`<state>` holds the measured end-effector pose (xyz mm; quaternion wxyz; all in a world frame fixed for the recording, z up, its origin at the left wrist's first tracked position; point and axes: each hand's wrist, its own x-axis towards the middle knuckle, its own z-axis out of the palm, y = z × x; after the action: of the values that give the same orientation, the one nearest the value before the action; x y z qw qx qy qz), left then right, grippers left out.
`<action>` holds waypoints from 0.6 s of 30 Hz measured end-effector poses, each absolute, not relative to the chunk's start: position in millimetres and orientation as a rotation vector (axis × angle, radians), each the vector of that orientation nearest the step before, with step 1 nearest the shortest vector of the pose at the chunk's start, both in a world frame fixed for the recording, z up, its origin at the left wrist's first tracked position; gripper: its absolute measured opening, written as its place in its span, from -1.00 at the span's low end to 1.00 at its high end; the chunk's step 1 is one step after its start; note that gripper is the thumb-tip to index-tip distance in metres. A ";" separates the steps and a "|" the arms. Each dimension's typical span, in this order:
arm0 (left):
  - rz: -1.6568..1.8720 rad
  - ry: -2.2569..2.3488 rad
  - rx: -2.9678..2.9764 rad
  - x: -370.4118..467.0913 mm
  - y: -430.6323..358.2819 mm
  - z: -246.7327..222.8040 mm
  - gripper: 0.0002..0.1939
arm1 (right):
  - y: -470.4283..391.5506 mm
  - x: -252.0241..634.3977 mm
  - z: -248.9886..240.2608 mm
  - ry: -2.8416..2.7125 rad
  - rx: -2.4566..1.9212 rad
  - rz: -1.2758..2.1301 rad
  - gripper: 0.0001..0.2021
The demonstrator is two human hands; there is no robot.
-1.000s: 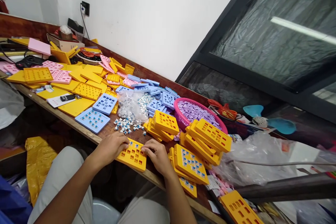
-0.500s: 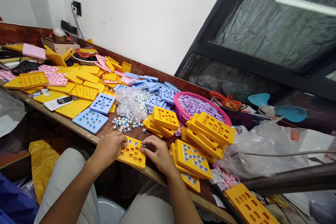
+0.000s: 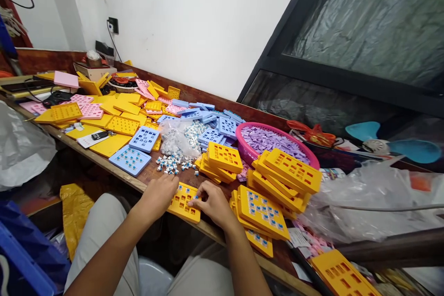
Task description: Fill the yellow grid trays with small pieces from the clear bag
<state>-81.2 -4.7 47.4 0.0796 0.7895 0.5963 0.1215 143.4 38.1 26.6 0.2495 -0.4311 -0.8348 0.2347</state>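
Yellow flat plastic board with square holes (image 3: 183, 207) lay at the near edge of the brown wooden counter (image 3: 148, 176), between the two hands. The right hand (image 3: 212, 204) had its thumb and pointing finger pinching a little blue-and-white plastic piece (image 3: 195, 197) over the board. The left hand (image 3: 160, 195) was curled and touched the board's left side; I could not tell if its fingertips gripped anything.

- the thumb of the right hand (image 3: 214, 203) has been brought farther in over the yellow panel (image 3: 183, 203), nearer its front edge.
- more of the panel's left side is now covered by the left hand (image 3: 160, 195).
- the view has been shifted, and more of the blue crate (image 3: 33, 247) is shown at lower left.
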 end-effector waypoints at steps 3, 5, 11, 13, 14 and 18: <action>0.315 1.754 2.381 -80.5 -2.8 49.3 -0.89 | 36.9 145.7 29.3 -2.293 -1.132 0.668 -0.70; 0.343 1.727 2.385 -83.5 -1.5 47.1 -0.89 | 36.0 147.4 31.9 -2.304 -1.103 0.707 -0.76; 0.428 1.691 2.387 -92.2 2.8 41.5 -0.84 | 36.7 145.7 29.8 -2.231 -1.114 0.688 -0.82; 0.443 1.723 2.291 -91.7 4.6 44.4 -0.85 | 38.1 142.8 25.0 -2.209 -1.145 0.623 -0.80; 0.454 1.740 2.225 -91.3 5.5 46.2 -0.86 | 38.9 141.4 22.2 -2.208 -1.158 0.595 -0.78; 0.475 1.795 2.037 -90.8 9.5 52.0 -0.90 | 42.2 137.8 14.3 -2.206 -1.219 0.510 -0.77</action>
<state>-90.8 9.5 52.0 0.1914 0.7255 0.6391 0.1691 137.8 42.2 14.3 0.2811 -0.4550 -0.8232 0.1905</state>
